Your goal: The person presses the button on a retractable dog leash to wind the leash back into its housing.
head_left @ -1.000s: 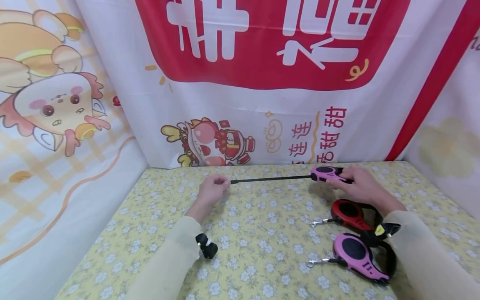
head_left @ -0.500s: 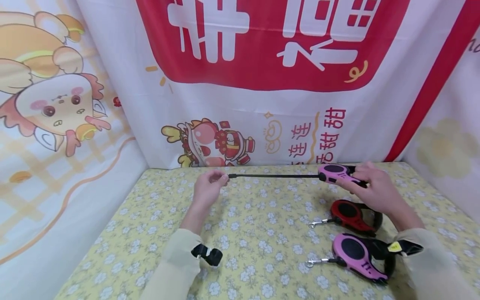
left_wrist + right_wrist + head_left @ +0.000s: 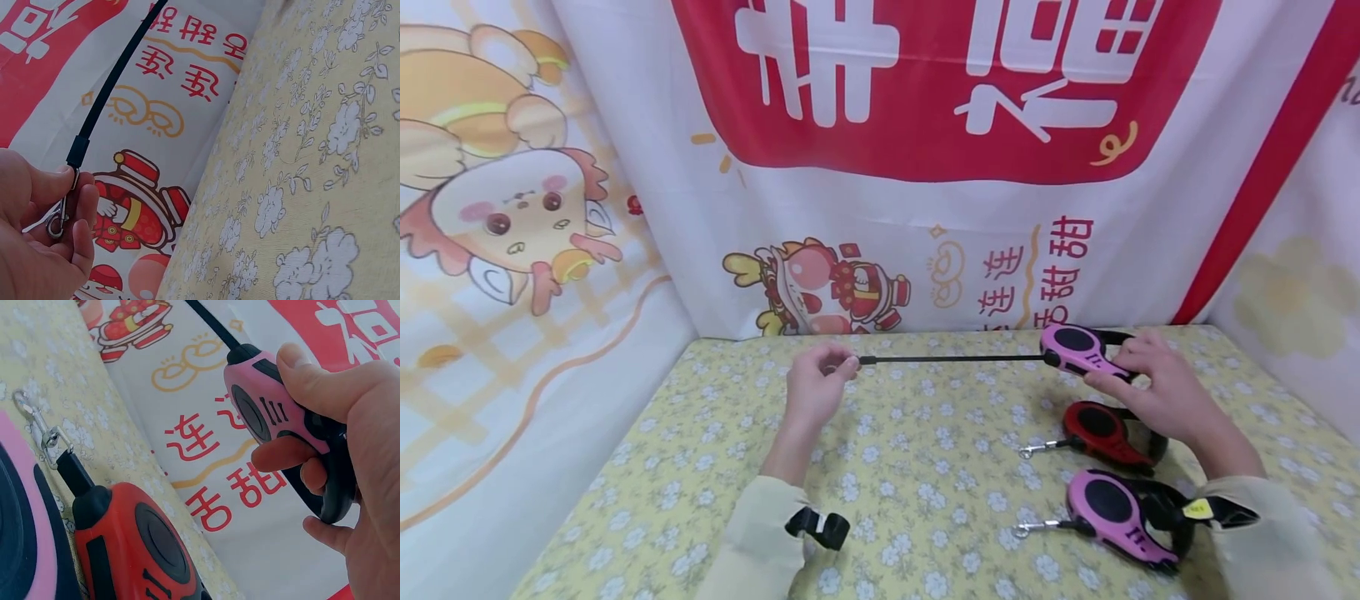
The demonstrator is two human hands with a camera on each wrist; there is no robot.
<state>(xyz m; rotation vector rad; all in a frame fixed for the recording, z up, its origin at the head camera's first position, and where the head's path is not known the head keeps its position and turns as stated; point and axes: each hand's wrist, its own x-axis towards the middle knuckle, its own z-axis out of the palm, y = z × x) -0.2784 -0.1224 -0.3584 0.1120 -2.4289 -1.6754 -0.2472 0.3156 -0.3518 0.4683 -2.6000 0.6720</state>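
My right hand point(image 3: 1168, 387) grips a pink and black retractable dog leash point(image 3: 1075, 346) by its looped handle. In the right wrist view the thumb lies along the top of the pink casing point(image 3: 269, 394) and fingers pass through the handle. A black strap point(image 3: 955, 359) runs taut from the casing, above the table, to my left hand point(image 3: 816, 387). The left wrist view has the thumb and fingers pinching the metal snap hook point(image 3: 59, 219) at the strap's end. Nearer the body lie a red retractable leash point(image 3: 1097, 425) and a second pink one point(image 3: 1105, 504).
A flowered yellow cloth covers the table point(image 3: 910, 467). Both lying leashes have their snap hooks pointing left, under and beside the right forearm. A printed white and red curtain point(image 3: 925, 200) hangs along the back edge, with more cloth at the left and right.
My right hand has moved right with the pink leash, and the strap between my hands has grown longer. The left hand has shifted slightly left. The two lying leashes have stayed put.
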